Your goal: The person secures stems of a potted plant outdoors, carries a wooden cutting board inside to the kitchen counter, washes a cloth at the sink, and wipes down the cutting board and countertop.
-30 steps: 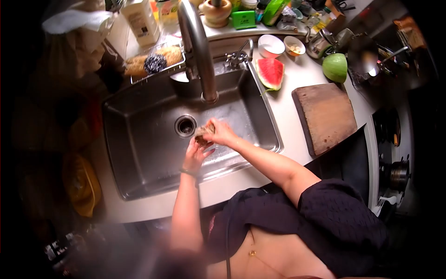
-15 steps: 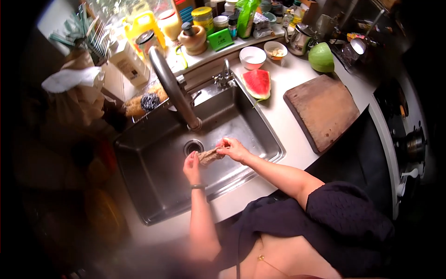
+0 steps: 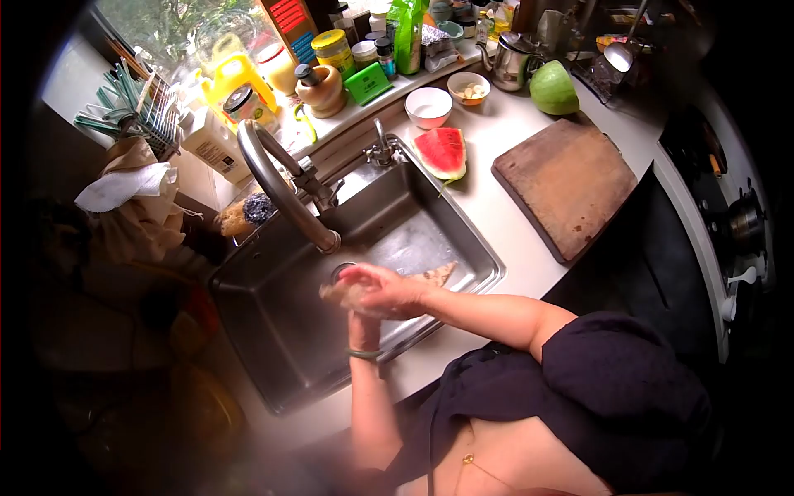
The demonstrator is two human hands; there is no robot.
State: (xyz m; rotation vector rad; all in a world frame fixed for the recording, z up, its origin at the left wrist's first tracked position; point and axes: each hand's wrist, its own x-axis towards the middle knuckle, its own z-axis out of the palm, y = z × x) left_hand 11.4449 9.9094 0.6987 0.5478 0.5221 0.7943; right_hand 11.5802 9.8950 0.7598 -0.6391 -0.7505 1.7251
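Over the sink (image 3: 285, 364), my right hand (image 3: 385, 291) crosses in front of my left hand (image 3: 364, 329), and both are smeared by motion. A crumpled, brown-patterned cloth (image 3: 440, 274) sticks out to the right from behind my right hand. A blurred beige part shows at the fingertips on the other side, so my right hand seems closed around the bunched cloth. My left hand is mostly covered, and its fingers cannot be made out. The curved faucet (image 3: 277, 182) stands just beyond my hands, its spout above the drain area.
Right of the sink lie a watermelon wedge (image 3: 441, 155) and a thick wooden cutting board (image 3: 566, 190). Behind are a white bowl (image 3: 428, 109), a bowl with pale pieces (image 3: 469, 88), a green melon piece (image 3: 554, 88) and a metal kettle (image 3: 511, 64). Jars crowd the windowsill.
My hands, earlier side by side with the twisted cloth between them, now overlap. My right hand has shifted left across my left. The view has tilted slightly.
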